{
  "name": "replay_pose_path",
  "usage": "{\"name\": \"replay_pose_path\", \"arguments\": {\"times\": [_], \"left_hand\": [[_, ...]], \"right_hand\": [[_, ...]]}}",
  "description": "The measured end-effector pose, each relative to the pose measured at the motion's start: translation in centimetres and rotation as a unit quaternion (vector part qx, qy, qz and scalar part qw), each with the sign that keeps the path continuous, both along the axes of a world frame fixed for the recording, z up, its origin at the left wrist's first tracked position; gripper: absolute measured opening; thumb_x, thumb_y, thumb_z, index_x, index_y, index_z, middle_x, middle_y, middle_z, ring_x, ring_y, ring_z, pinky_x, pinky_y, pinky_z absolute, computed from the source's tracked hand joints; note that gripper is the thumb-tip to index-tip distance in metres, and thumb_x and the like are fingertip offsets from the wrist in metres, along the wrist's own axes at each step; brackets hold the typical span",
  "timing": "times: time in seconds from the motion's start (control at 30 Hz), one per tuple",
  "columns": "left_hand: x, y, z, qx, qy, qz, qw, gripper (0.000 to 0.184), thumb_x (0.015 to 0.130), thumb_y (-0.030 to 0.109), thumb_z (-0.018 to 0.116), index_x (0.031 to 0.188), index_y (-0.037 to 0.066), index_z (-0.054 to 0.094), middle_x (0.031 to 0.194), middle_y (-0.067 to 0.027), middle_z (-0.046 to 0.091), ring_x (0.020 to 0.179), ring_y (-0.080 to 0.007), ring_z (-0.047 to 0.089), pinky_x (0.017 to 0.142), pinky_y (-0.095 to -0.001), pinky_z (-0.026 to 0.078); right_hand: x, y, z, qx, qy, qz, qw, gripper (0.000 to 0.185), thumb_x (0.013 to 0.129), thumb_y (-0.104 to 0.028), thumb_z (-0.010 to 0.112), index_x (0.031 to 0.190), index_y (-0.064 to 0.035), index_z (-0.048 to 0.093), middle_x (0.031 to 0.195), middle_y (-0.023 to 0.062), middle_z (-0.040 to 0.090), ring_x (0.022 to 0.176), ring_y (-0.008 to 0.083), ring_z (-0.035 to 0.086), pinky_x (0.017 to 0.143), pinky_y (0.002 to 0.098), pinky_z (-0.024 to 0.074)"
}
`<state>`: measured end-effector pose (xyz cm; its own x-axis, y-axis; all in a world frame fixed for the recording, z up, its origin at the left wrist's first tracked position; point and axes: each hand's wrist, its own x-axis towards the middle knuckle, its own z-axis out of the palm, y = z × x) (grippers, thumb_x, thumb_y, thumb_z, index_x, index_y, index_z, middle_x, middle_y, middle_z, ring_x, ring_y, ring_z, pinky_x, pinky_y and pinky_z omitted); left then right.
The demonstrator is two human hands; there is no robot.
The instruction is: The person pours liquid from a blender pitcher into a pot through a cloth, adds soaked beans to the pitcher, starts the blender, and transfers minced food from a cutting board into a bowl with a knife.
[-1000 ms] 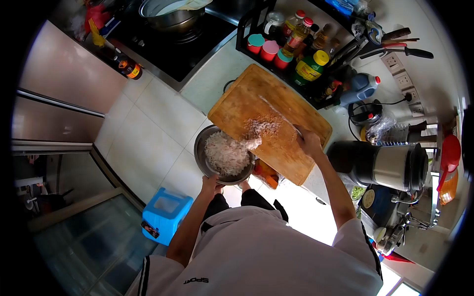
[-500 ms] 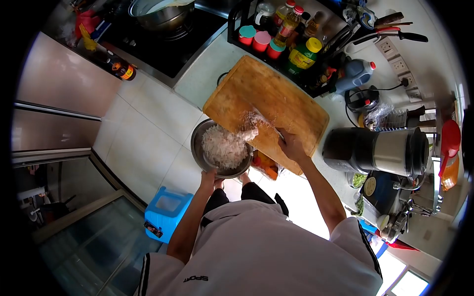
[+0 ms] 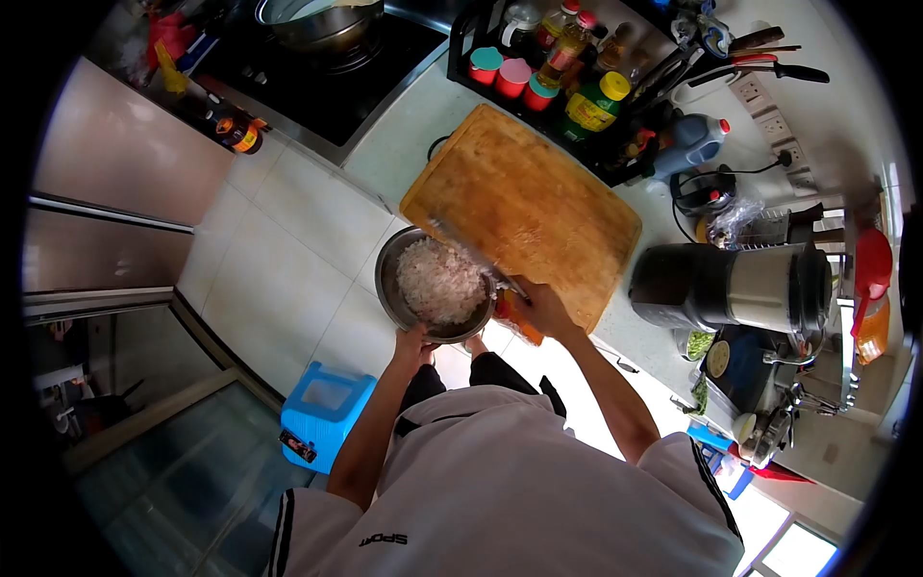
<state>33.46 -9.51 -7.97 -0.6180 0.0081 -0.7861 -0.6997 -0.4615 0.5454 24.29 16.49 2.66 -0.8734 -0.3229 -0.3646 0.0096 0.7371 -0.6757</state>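
My left hand (image 3: 411,342) is closed on the near rim of a round metal bowl (image 3: 388,291). A mound of pale pink, finely chopped stuff (image 3: 438,277), which looks like minced meat, fills much of the bowl. Closed round its handle, my right hand (image 3: 540,306) holds a knife (image 3: 478,255), with the blade at the bowl's right rim and along the cutting board's near left edge. Some pale bits cling near the blade. The wooden cutting board (image 3: 529,192) lies on the counter, its surface damp and bare, with its near left edge beside the bowl.
A stove with a metal pot (image 3: 332,31) stands far left. Behind the board is a rack of bottles and red jars (image 3: 512,77). A blender (image 3: 769,288) stands right of the board. On the floor are a blue bin (image 3: 327,409) and a dark bottle (image 3: 237,133).
My right hand has drawn the knife left and toward me, from mid-board to the bowl. The pale chopped stuff on the board has moved to the bowl's side. My left hand still holds the bowl.
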Motion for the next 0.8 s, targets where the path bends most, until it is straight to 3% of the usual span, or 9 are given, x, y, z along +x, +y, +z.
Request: {"name": "replay_pose_path", "arguments": {"times": [0.1,0.13,0.27,0.37,0.57,0.7,0.77,0.8], "left_hand": [[0.0,0.3,0.1,-0.014,0.008,0.059,0.998,0.029,0.082,0.008,0.051,0.106,-0.009,0.048,0.092,-0.0209,0.06,0.076,-0.0315,0.065,0.062,-0.0404,0.06],[0.0,0.2,0.0,-0.013,0.008,0.057,0.998,0.03,0.082,0.008,0.051,0.106,-0.009,0.048,0.092,-0.0209,0.06,0.076,-0.0314,0.065,0.061,-0.0403,0.06],[-0.2,0.0,0.0,-0.016,0.008,0.051,0.999,0.031,0.082,0.008,0.051,0.108,-0.009,0.048,0.092,-0.0207,0.06,0.074,-0.0313,0.065,0.061,-0.0396,0.06],[-0.4,0.0,0.8,-0.01,0.017,0.05,0.999,0.032,0.082,0.009,0.051,0.109,-0.009,0.048,0.092,-0.0207,0.06,0.074,-0.0312,0.065,0.061,-0.0395,0.059],[0.1,-0.3,-0.6,0.014,0.015,0.047,0.999,0.035,0.081,0.009,0.05,0.112,-0.007,0.047,0.093,-0.0203,0.061,0.076,-0.0307,0.066,0.065,-0.0398,0.059],[0.2,-0.4,-1.1,0.019,0.024,0.041,0.999,0.036,0.08,0.008,0.05,0.113,-0.007,0.047,0.096,-0.0204,0.06,0.077,-0.031,0.066,0.065,-0.04,0.059],[0.2,-0.6,-1.3,0.033,0.022,0.036,0.999,0.036,0.08,0.007,0.048,0.113,-0.007,0.047,0.097,-0.0204,0.06,0.077,-0.0313,0.065,0.064,-0.04,0.059],[0.2,-0.7,-1.4,0.039,0.022,0.034,0.998,0.036,0.079,0.006,0.048,0.113,-0.007,0.046,0.097,-0.0204,0.06,0.076,-0.0314,0.065,0.064,-0.0399,0.06]], "right_hand": [[-0.2,4.3,-0.5,0.041,0.057,-0.082,0.994,0.035,0.082,-0.014,0.055,0.117,-0.0109,0.054,0.071,0.024,0.059,0.066,0.0385,0.061,0.058,0.0441,0.0477],[-0.3,5.6,-0.9,0.027,0.133,-0.093,0.986,0.034,0.081,-0.013,0.056,0.115,-0.0089,0.055,0.071,0.0249,0.058,0.065,0.0375,0.061,0.057,0.0433,0.0471],[-1.7,9.2,-1.6,0.011,0.168,-0.117,0.979,0.034,0.081,-0.008,0.055,0.115,-0.0043,0.055,0.068,0.0236,0.057,0.059,0.0336,0.06,0.055,0.0401,0.0454],[-1.7,9.9,-2.5,0.081,0.152,-0.114,0.979,0.036,0.081,-0.007,0.054,0.117,-0.0053,0.054,0.067,0.023,0.057,0.059,0.0332,0.06,0.055,0.0401,0.0454],[0.7,6.5,-2.3,0.086,0.137,-0.085,0.983,0.039,0.082,-0.012,0.055,0.121,-0.0096,0.052,0.07,0.023,0.059,0.063,0.0363,0.061,0.057,0.0426,0.0472],[3.2,2.1,-1.1,0.021,0.062,-0.067,0.996,0.04,0.083,-0.017,0.058,0.122,-0.012,0.052,0.082,0.0238,0.062,0.075,0.0386,0.063,0.063,0.0433,0.0491],[4.1,0.0,-1.6,-0.012,0.097,-0.023,0.995,0.04,0.083,-0.019,0.059,0.122,-0.0118,0.052,0.092,0.0237,0.062,0.08,0.0398,0.062,0.068,0.045,0.0487],[4.6,-0.4,-4.1,-0.01,0.193,0.02,0.981,0.041,0.082,-0.02,0.059,0.121,-0.012,0.052,0.097,0.0235,0.061,0.084,0.0405,0.061,0.071,0.0469,0.0479]]}}
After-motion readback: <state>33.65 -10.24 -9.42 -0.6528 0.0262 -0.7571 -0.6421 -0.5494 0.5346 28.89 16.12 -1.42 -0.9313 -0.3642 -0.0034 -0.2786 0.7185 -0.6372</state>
